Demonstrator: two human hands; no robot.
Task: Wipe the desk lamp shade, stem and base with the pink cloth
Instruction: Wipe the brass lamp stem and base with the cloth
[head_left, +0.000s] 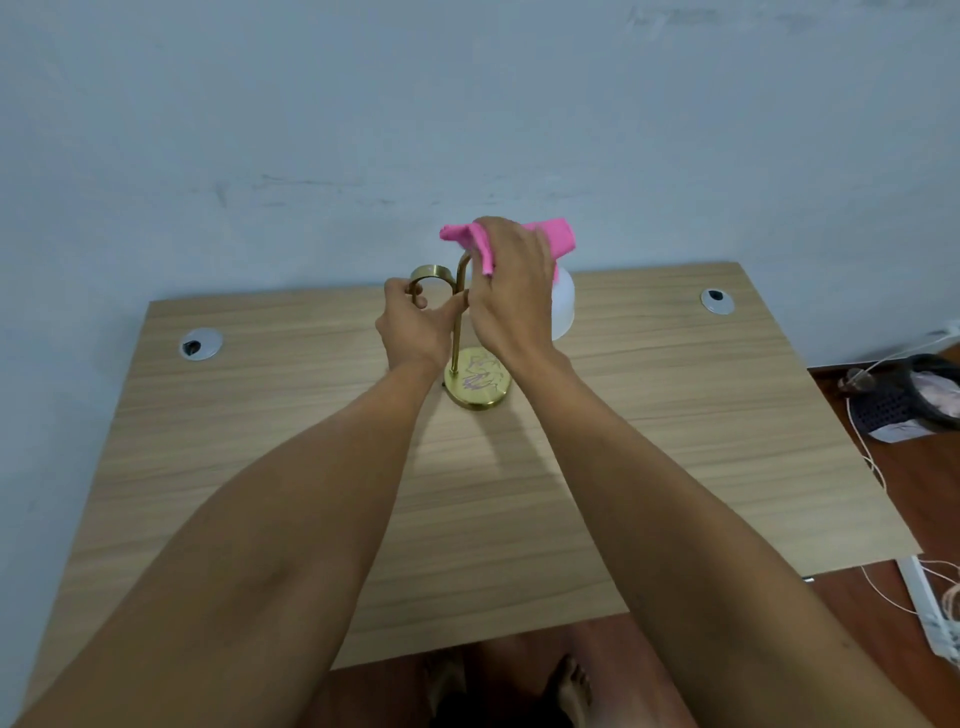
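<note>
A brass desk lamp stands near the back middle of the wooden desk (675, 441). Its round gold base (480, 384) bears purple scribbles, and a thin gold stem (457, 332) rises from it and curves over at the top. The white shade (565, 306) hangs to the right, mostly hidden behind my right hand (511, 296). That hand presses the pink cloth (553, 240) onto the top of the lamp above the shade. My left hand (415, 322) grips the stem and the gold loop (432, 274) on the left.
Two round cable grommets (200, 344) (717, 301) sit at the desk's back corners. A pale wall rises right behind the desk. On the floor to the right lie a dark basket (904, 395), cords and a white power strip (935, 613). My feet show below the front edge.
</note>
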